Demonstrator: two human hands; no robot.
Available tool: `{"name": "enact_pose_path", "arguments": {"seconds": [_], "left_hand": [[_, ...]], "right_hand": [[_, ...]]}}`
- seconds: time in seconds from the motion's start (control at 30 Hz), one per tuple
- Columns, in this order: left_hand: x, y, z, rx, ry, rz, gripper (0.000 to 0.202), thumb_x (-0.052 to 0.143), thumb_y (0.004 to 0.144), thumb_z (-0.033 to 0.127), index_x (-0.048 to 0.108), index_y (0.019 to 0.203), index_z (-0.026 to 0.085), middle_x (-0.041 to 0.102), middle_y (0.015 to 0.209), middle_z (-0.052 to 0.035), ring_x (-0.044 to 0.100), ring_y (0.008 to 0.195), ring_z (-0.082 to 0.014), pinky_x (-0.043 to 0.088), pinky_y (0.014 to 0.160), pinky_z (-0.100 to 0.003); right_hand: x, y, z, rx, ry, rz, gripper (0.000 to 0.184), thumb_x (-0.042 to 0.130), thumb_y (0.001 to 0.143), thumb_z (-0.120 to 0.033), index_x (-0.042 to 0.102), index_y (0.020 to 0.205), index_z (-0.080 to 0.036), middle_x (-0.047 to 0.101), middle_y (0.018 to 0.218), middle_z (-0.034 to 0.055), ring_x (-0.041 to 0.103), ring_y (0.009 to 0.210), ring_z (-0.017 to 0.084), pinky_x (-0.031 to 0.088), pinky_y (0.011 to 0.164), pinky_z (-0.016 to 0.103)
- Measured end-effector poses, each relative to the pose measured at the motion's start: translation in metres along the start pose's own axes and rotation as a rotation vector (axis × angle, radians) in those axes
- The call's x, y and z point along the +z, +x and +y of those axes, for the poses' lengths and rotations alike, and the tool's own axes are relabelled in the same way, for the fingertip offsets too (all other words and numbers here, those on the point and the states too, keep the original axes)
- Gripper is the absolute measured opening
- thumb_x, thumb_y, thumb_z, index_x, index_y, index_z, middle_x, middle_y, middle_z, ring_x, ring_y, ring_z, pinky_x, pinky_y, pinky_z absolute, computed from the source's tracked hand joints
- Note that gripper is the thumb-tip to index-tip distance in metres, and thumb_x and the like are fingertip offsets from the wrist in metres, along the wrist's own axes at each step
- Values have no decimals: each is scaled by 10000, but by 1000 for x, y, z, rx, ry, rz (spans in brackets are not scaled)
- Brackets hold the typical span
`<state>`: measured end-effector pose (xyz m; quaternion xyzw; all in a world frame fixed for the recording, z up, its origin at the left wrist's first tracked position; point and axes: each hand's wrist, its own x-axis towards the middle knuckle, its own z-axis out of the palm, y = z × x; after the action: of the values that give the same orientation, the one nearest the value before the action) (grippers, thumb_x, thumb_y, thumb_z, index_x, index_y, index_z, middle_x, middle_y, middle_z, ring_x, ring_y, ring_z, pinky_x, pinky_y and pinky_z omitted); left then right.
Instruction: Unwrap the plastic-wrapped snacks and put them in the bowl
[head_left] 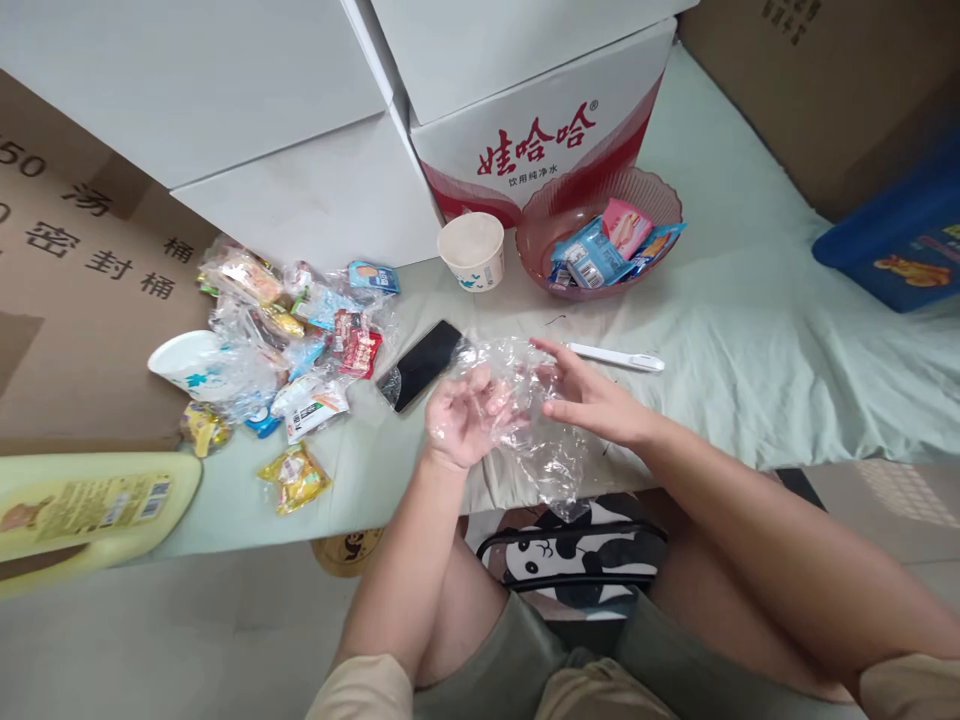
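Left hand: left hand [459, 418] is held palm up, fingers half curled under clear plastic film [551, 465]; whether the film is pinched cannot be told.
Right hand: right hand [598, 397] is held at the film's other side, thumb and fingers spread apart; no firm grip is seen.
Plastic film: crumpled, held up between both hands above the near edge of the pale green sheet [757, 370]; bag or loose wrap cannot be told. No packet is seen inside.
Smartphone: black smartphone [421, 366] is laid flat just beyond the left hand, screen dark.
White tool: slim white tool [619, 357], cutter-like, is laid just beyond the right hand, held by neither.
Paper cup: upright paper cup [471, 255] is set beside the bowl.
Bowl: pink fluted bowl [538, 240] is partly filled with blue snack packets [591, 256] and a pink packet [627, 228].
Left pile: mixed snack packets [358, 340] are heaped by the cartons with a tipped paper cup [186, 360]; yellow packet [295, 478] is left apart, nearer.
Progress: judged midway; some packets are bowled, the left heap is unsorted, and the film is not yet put down.
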<state>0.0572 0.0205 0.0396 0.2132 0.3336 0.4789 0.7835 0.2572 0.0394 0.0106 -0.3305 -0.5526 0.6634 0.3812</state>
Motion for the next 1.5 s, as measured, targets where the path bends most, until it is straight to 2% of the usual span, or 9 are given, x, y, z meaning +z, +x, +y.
{"name": "enact_pose_path", "arguments": {"seconds": [0.23, 0.33, 0.43, 0.5, 0.7, 0.93, 1.1, 1.33, 1.5], "left_hand": [[-18, -1, 4, 222, 68, 173, 611, 506, 723, 855, 442, 745, 247, 296, 632, 33, 350, 525, -128, 445, 595, -367], [-24, -3, 3, 194, 97, 176, 736, 471, 610, 972, 476, 797, 260, 324, 670, 16, 425, 594, -165, 455, 607, -379], [-24, -2, 1, 146, 90, 137, 788, 475, 560, 1001, 516, 844, 267, 377, 710, -6, 453, 647, -186, 463, 608, -377], [-22, -1, 3, 166, 69, 120, 769, 512, 574, 978, 543, 870, 269, 410, 731, -9, 435, 628, -165, 461, 587, -357], [-21, 4, 17, 307, 67, 225, 598, 621, 693, 819, 608, 909, 261, 600, 853, -8, 554, 682, -154, 564, 749, -445], [-25, 16, 4, 362, 261, 272, 731, 860, 544, 666, 635, 1108, 258, 637, 1335, -104, 619, 1198, -269, 545, 910, -361], [-24, 24, -8, 294, 425, 410, 798, 910, 557, 197, 506, 1235, 317, 723, 1139, -43, 721, 889, -176, 543, 793, -289], [-32, 19, 13, 303, 453, 551, 489, 723, 708, 216, 492, 1138, 253, 754, 847, -15, 746, 736, -178, 553, 697, -274], [-34, 11, 14, 289, 580, 422, 663, 797, 691, 204, 484, 1271, 274, 755, 891, -33, 757, 749, -203, 576, 714, -291]], "right_hand": [[-1, 2, 7, 135, 124, 178, 958, 899, 641, -342, 408, 1464, -343, 470, 1502, 142, 563, 1273, 274, 480, 1065, 505], [-1, 2, 2, 159, 168, 81, 931, 893, 650, -328, 428, 1457, -359, 583, 1397, 117, 657, 907, 181, 568, 834, 401], [1, 1, -6, 198, 151, -137, 539, 819, 743, -391, 641, 1239, -277, 708, 959, 35, 587, 692, 138, 520, 685, 314], [0, 1, -11, 155, 84, -182, 230, 752, 805, -421, 717, 938, -236, 654, 783, 10, 566, 688, 142, 493, 708, 311], [-15, 3, -19, -148, -187, 258, 244, 793, 748, -453, 683, 696, -240, 618, 983, 56, 575, 1040, 239, 434, 929, 390], [-17, -4, -20, -42, -204, 265, 317, 776, 755, -487, 619, 685, -220, 597, 612, -14, 490, 591, 138, 355, 597, 280], [-16, -5, -19, -97, -251, 239, 336, 731, 810, -510, 637, 658, -226, 582, 644, -6, 469, 617, 145, 353, 615, 294], [-38, 1, -16, -171, -366, 698, 399, 716, 818, -550, 629, 572, -248, 621, 917, 41, 537, 976, 241, 375, 987, 425], [-41, -1, -13, -20, -223, 580, 475, 652, 840, -662, 647, 609, -247, 616, 686, 28, 573, 758, 207, 452, 791, 372]]}}
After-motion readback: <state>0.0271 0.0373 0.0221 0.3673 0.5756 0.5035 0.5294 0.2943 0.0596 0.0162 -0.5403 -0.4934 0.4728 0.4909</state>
